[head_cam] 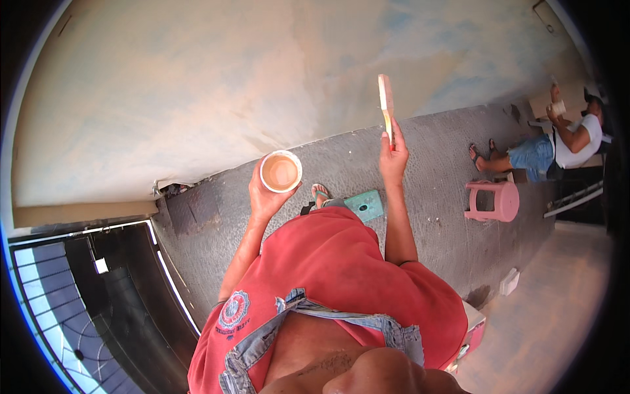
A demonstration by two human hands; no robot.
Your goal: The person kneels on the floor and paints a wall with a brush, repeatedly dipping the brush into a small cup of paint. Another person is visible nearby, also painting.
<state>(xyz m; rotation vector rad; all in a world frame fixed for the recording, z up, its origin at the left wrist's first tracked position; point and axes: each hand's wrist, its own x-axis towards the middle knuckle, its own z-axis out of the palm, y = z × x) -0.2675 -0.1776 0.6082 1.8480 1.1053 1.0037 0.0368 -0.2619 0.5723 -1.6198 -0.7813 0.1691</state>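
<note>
My left hand is closed around a round white tub with pinkish-beige paint in it, its open top facing up. In my right hand is a paintbrush, held by its handle with the pale, paint-coated bristle end pointing away from me, towards the wall. The wall ahead bears blotches of beige, peach and light blue. Whether the bristles touch the wall cannot be told. A green plastic stool stands on the floor between my two arms, beside my sandalled foot.
Grey textured floor runs along the wall's foot. A pink plastic stool lies to the right. Beyond it, a seated co-worker in a white shirt holds a container. A dark metal gate is at left, and a box stands behind me on the right.
</note>
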